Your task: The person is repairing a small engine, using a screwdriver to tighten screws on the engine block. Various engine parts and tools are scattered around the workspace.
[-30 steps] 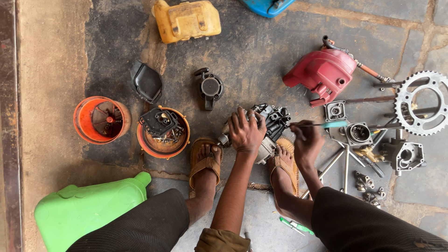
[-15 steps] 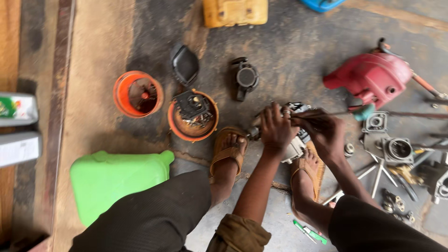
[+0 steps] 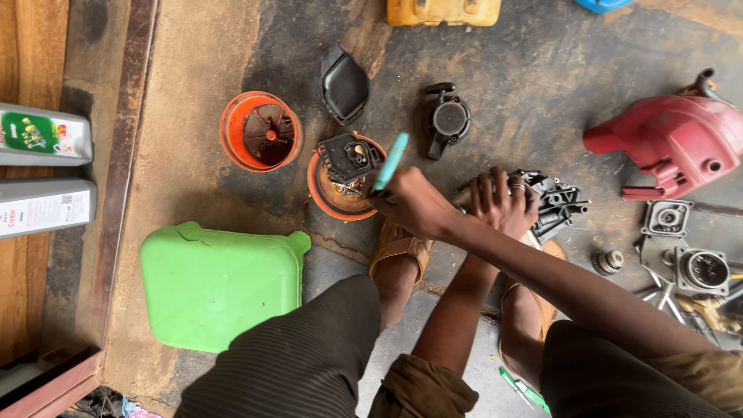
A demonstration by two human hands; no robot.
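Lying at the left edge on the wooden boards: two grey rectangular oil bottles, one above the other. Upper bottle (image 3: 42, 135) fronted by a green label with a red patch; lower bottle (image 3: 45, 207) labelled in white with small dark print.

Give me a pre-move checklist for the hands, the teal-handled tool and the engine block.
1. Right hand grips the teal-handled tool: ok.
2. Tool tip visible: not ok, hidden by the hand.
3. Left hand rests on the black engine block: ok.
4. Arms uncrossed: not ok, right arm crosses over the left.
5. Orange bowl holding a black part sits within the right hand's reach: ok.
6. Whether the engine block is steady: cannot tell.
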